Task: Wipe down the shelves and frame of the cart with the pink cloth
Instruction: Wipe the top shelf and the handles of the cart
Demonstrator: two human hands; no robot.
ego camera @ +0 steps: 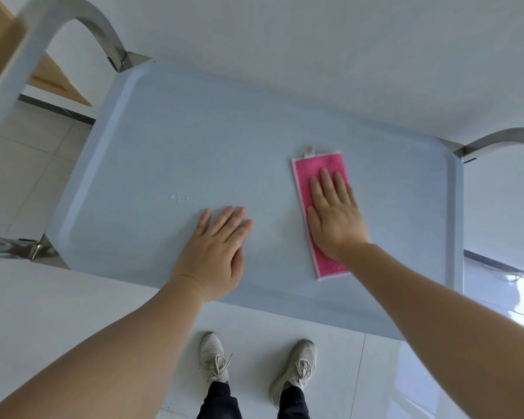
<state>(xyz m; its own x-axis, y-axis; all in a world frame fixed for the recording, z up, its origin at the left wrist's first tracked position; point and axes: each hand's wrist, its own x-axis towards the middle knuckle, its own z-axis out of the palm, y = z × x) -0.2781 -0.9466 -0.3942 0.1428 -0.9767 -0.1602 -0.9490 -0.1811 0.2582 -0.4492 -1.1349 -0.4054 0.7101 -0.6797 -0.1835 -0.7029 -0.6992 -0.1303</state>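
The cart's top shelf [194,140] is a pale grey-blue tray with a raised rim, seen from above. A folded pink cloth [307,173] with a small white loop lies flat on its right half. My right hand [333,216] presses flat on the cloth, fingers together and pointing away from me. My left hand [217,252] rests flat on the bare shelf near the front edge, holding nothing. A few water droplets [179,197] sit left of it. Curved metal frame handles rise at the left [28,55] and right [502,140] ends.
White wall lies beyond the cart. Glossy white tiled floor [360,373] shows below, with my two beige sneakers [212,358] close to the cart's front edge. A wooden piece of furniture [52,77] stands behind the left handle.
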